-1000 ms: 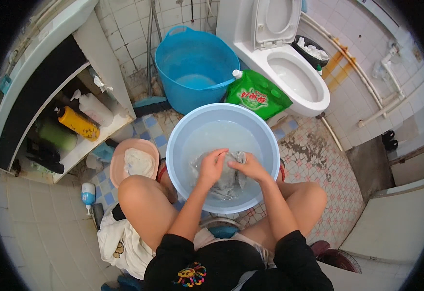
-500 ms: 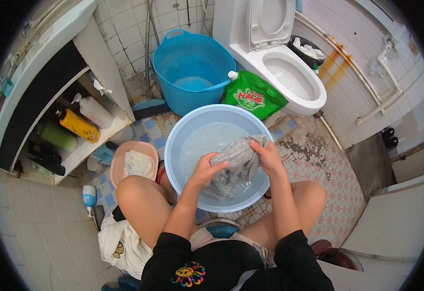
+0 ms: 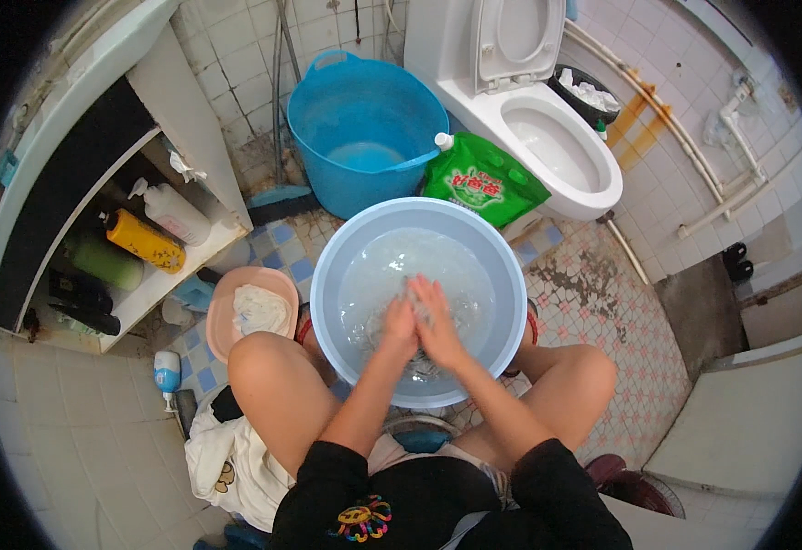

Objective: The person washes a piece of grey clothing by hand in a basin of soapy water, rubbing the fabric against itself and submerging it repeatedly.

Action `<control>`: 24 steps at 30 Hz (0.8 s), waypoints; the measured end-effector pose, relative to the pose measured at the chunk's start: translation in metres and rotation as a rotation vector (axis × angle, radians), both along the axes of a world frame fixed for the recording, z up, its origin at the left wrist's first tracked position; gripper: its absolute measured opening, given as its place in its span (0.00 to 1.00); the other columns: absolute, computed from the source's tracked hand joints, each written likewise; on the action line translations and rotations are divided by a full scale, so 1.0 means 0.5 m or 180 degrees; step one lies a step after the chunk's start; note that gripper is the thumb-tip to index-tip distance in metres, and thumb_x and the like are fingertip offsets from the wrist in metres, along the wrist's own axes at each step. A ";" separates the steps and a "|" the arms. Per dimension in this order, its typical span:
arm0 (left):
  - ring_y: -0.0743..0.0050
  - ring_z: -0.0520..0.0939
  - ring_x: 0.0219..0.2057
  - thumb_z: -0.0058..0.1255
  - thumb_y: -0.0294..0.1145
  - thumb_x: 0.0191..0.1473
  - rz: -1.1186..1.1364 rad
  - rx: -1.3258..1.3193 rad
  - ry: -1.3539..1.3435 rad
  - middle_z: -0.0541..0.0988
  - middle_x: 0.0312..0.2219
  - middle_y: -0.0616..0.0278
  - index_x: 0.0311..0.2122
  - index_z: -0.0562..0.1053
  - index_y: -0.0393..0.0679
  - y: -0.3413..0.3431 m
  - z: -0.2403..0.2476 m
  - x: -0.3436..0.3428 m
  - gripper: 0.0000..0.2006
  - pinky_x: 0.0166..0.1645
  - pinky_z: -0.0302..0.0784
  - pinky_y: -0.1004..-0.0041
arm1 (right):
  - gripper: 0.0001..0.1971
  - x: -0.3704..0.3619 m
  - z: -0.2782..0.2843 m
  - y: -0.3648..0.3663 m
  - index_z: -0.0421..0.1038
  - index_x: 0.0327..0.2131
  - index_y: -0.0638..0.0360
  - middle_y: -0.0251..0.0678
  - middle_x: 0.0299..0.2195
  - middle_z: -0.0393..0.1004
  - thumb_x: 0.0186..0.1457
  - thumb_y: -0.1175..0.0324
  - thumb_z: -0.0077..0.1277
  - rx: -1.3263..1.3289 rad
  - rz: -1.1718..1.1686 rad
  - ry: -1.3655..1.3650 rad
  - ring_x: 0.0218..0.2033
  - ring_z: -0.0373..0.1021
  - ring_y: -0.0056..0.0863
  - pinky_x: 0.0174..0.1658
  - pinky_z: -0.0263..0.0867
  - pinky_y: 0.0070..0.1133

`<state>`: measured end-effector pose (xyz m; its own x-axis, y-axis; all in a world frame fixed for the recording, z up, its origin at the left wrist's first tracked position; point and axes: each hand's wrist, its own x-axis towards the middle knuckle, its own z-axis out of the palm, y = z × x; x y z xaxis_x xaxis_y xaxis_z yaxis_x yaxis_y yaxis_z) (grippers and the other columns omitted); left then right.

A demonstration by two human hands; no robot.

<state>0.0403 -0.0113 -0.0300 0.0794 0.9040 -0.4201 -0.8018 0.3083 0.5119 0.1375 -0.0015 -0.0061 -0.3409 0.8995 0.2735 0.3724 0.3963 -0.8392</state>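
A light blue basin (image 3: 327, 266) of cloudy, bubbly water stands between my knees. My left hand (image 3: 401, 323) and my right hand (image 3: 434, 316) are close together, low over the water near the basin's middle. The right hand's fingers stretch forward and nothing shows in them. Slightly blurred and partly behind the right, the left hand also appears to have its fingers straight. Under and beside my wrists, a grey cloth (image 3: 423, 368) lies mostly sunk in the water, its outline hard to make out.
Beyond the basin are a large blue tub (image 3: 364, 174), a green detergent pouch (image 3: 492, 183) and a white toilet (image 3: 557, 147). At left, a pink basin (image 3: 222, 307) holds white cloth, near a shelf with bottles (image 3: 144, 240). White clothing (image 3: 226, 454) lies beside my left leg.
The grey cloth, held up and spread between both hands before, is now down in the water. My hands have come together and let go of its edges.
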 end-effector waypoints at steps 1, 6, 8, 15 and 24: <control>0.70 0.70 0.42 0.39 0.40 0.55 0.0101 0.0143 0.0534 0.71 0.39 0.55 0.43 0.65 0.36 -0.016 0.002 0.034 0.17 0.45 0.66 0.70 | 0.20 0.018 -0.028 0.024 0.58 0.50 0.57 0.43 0.55 0.52 0.52 0.70 0.39 -0.0261 -0.0101 0.0272 0.58 0.45 0.40 0.59 0.39 0.27; 0.68 0.69 0.44 0.40 0.43 0.54 0.0246 -0.0163 0.1707 0.69 0.43 0.58 0.48 0.61 0.37 -0.011 -0.029 0.027 0.22 0.48 0.63 0.67 | 0.23 0.017 -0.056 0.013 0.54 0.53 0.61 0.44 0.56 0.49 0.55 0.62 0.36 -0.0885 -0.0313 0.0512 0.58 0.44 0.36 0.59 0.37 0.26; 0.67 0.70 0.44 0.38 0.45 0.55 -0.0075 -0.0456 0.0967 0.69 0.43 0.58 0.48 0.61 0.37 0.012 -0.019 -0.013 0.22 0.47 0.65 0.65 | 0.24 -0.026 -0.034 -0.053 0.50 0.55 0.60 0.44 0.56 0.48 0.56 0.61 0.34 -0.0232 0.0202 -0.0119 0.58 0.45 0.37 0.58 0.41 0.25; 0.66 0.70 0.44 0.35 0.44 0.56 -0.0228 0.0313 0.1337 0.67 0.45 0.57 0.46 0.63 0.39 -0.036 -0.020 0.056 0.20 0.46 0.67 0.64 | 0.26 0.034 -0.055 0.027 0.46 0.56 0.57 0.43 0.58 0.43 0.57 0.57 0.30 -0.1465 -0.0314 0.0875 0.60 0.36 0.42 0.60 0.30 0.32; 0.65 0.61 0.52 0.41 0.43 0.53 -0.0142 0.0000 0.1597 0.62 0.50 0.55 0.53 0.57 0.41 -0.046 0.010 0.056 0.25 0.55 0.53 0.66 | 0.30 0.051 -0.076 0.035 0.39 0.58 0.56 0.47 0.58 0.43 0.57 0.54 0.32 -0.1679 -0.0250 0.0493 0.59 0.41 0.39 0.59 0.38 0.26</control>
<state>0.0685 -0.0345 -0.0248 -0.0939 0.9043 -0.4164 -0.4430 0.3367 0.8309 0.1629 0.0161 -0.0441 -0.2589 0.9491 -0.1793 0.2403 -0.1165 -0.9637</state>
